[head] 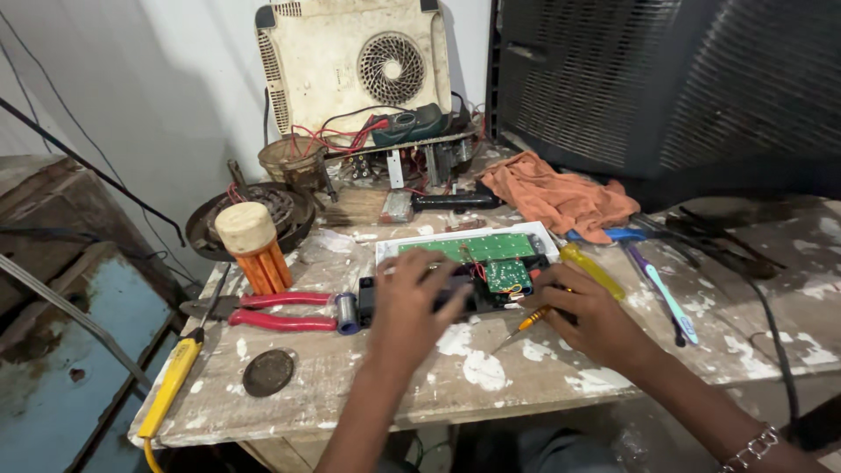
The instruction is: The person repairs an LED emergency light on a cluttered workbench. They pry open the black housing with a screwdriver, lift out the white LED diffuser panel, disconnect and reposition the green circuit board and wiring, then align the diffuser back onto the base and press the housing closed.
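Your left hand (pixel 405 302) lies spread, fingers apart, over the black casing (pixel 464 293) at mid-frame, pressing on it without clasping; your right hand (pixel 591 320) is closed around a small orange screwdriver (pixel 524 325), its tip pointing lower left toward the paint-spotted bench (pixel 491 377); a green circuit board (pixel 477 247) sits just above the casing; red pliers (pixel 276 311) lie left of it; an orange cloth (pixel 561 197) lies upper right.
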